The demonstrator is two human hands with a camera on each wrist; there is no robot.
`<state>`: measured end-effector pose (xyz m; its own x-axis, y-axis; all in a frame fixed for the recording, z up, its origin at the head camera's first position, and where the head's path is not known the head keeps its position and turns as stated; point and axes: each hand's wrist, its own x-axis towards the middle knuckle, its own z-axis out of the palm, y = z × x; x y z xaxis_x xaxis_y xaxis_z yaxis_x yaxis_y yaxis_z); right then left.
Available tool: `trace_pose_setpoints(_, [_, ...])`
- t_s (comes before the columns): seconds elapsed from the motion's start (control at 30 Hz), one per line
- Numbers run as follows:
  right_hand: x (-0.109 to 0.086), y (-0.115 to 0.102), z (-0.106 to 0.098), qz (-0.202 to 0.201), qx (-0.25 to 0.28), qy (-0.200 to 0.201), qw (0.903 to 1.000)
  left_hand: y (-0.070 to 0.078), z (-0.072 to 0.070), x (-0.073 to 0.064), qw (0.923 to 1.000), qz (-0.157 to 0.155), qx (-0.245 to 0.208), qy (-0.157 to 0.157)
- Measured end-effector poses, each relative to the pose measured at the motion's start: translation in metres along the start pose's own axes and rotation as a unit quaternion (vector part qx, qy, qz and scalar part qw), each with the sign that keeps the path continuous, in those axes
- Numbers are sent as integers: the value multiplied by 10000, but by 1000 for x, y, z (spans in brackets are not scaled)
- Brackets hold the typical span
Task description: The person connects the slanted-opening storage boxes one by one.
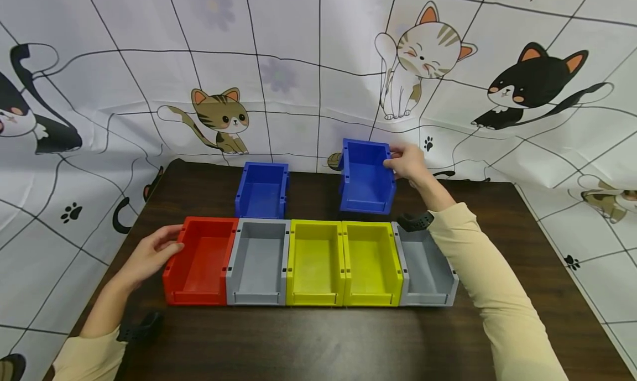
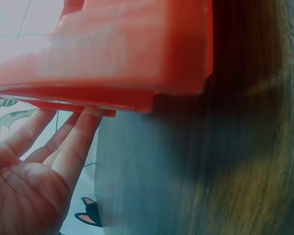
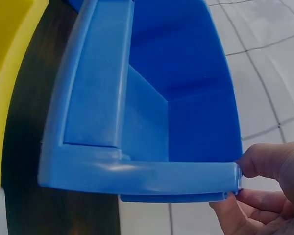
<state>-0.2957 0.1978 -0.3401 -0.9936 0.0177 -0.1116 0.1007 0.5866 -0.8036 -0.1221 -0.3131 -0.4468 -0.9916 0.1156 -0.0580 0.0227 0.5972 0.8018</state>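
In the head view my right hand [image 1: 408,162] pinches the right side rim of a blue bin [image 1: 368,176], thumb over the rim and fingers outside. That bin stands slightly turned at the back of the table, behind the yellow bins. The right wrist view shows the same blue bin [image 3: 95,98] up close, the right hand [image 3: 269,191] at its corner. My left hand [image 1: 149,256] touches the left side of a red bin [image 1: 204,265]. In the left wrist view the fingers [image 2: 81,142] are fairly straight, tips against the red bin's side [image 2: 112,49].
Right of the red bin, a grey bin [image 1: 261,259], two yellow bins [image 1: 316,259] [image 1: 373,259] and another grey bin [image 1: 428,265] stand in a row. A second blue bin [image 1: 262,190] sits behind the left grey one. A cat-print sheet [image 1: 298,93] hangs behind the dark table [image 1: 318,342].
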Motion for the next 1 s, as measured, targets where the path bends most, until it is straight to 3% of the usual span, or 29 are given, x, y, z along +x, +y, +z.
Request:
trace_pose_setpoints(0.33, [-29, 12, -48, -124, -453, -213, 9987, -2, -6, -1, 9998, -173, 47, -62])
trace_pose_setpoints(0.57, [-57, 27, -79, -205, -591, -329, 9975, -4, -8, -3, 10000, -21, -65, -17])
trace_pose_setpoints(1.0, [-92, 73, -118, -333, -893, -115, 9954, -3, -8, -4, 10000, -26, 17, 5])
